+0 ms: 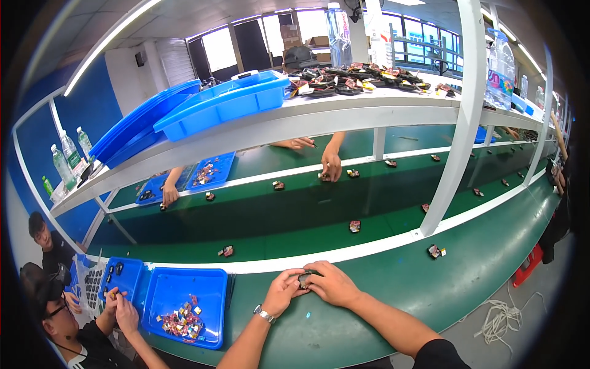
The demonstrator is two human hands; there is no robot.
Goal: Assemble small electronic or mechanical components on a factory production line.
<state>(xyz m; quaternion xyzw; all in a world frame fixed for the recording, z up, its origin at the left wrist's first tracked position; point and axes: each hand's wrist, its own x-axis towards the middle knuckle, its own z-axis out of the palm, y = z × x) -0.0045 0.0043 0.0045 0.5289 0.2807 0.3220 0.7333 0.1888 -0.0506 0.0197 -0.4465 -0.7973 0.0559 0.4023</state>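
Note:
Just above the near green bench top, my left hand (283, 291) and my right hand (332, 284) meet, fingers closed around one small dark device (303, 280). Its kind is hard to make out, as the fingers cover most of it. A small light-blue piece (308, 315) lies on the bench below my hands. To the right, beyond my right hand, a dark device with red wires and a white-yellow part (435, 251) rests on the bench. Left of my forearm stands a blue tray (219, 304) holding a heap of small wired parts (182, 321).
Past a white rail (344, 251), a green belt (289, 235) carries several spaced devices. Co-workers' hands (331, 165) reach in from the far side. At left, a person (52, 313) works by another blue tray. White posts (458, 123) hold an overhead shelf (369, 106).

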